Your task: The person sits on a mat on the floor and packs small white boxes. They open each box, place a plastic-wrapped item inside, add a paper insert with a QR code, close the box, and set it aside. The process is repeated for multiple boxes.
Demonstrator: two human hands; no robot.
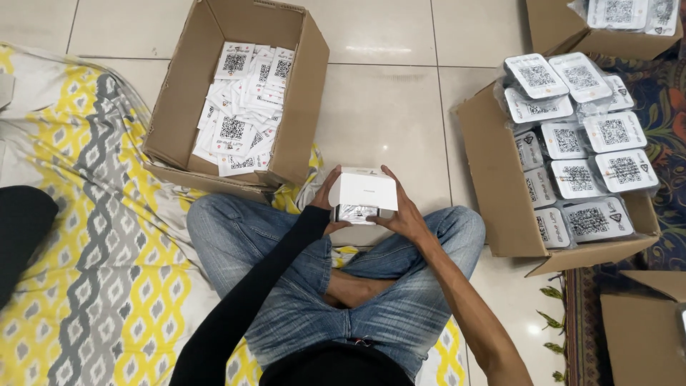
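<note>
Now white box [363, 189] between both hands.

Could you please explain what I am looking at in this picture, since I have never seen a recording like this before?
There is no machine here: a person sits cross-legged on a tiled floor and works with bare hands. The single picture comes from a camera worn on the head, looking down, so you see the person's own arms and jeans. The left hand, in a long black sleeve, and the right hand together hold a small white box, its lid partly raised over something shiny inside. Ahead on the left stands an open cardboard box filled with loose white cards printed with square codes. On the right, another carton is piled with plastic-wrapped white devices bearing similar codes. A yellow, grey and white patterned cloth covers the floor on the left.
</note>
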